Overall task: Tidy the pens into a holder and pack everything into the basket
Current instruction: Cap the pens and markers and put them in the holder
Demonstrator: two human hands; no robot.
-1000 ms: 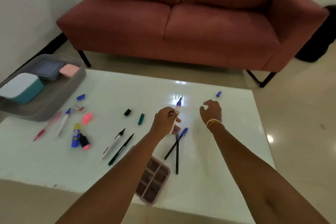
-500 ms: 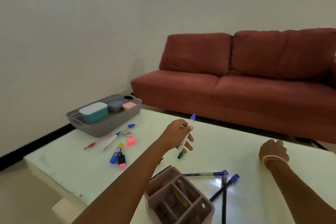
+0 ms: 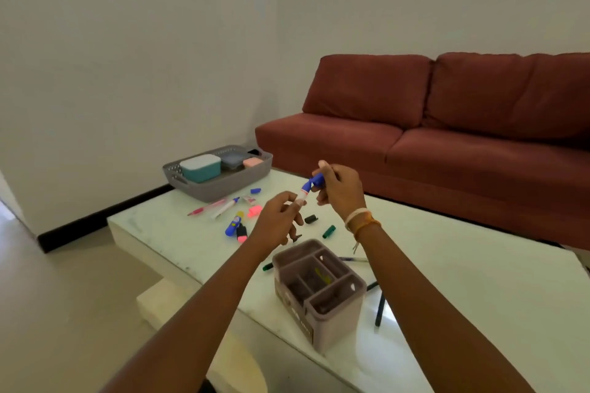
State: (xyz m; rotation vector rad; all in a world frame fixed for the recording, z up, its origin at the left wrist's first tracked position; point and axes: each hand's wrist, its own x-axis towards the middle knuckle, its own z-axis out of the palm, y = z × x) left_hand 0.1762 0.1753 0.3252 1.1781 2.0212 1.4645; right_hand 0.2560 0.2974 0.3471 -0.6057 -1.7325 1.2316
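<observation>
My left hand (image 3: pixel 279 223) holds the white barrel of a blue marker (image 3: pixel 306 190) above the white table (image 3: pixel 447 284). My right hand (image 3: pixel 340 188) grips a blue cap (image 3: pixel 316 181) at the marker's tip. A mauve pen holder (image 3: pixel 319 292) with several compartments stands just below my hands. The grey basket (image 3: pixel 220 177) sits at the table's far left corner. Loose pens, highlighters and caps lie between the basket and the holder: a pink pen (image 3: pixel 206 207), a blue-and-yellow marker (image 3: pixel 232 224), a pink highlighter (image 3: pixel 254 210), a black cap (image 3: pixel 310 219), a green cap (image 3: pixel 329 231).
The basket holds a teal box (image 3: pixel 200 167), a grey-blue box (image 3: pixel 232 159) and a pink item (image 3: pixel 253 162). Dark pens (image 3: pixel 380 308) lie right of the holder. A red sofa (image 3: pixel 447 143) stands behind the table. Walls are to the left and behind.
My right hand has come across to the marker and now holds a blue cap at its tip. The camera has swung further left and the hands have risen.
</observation>
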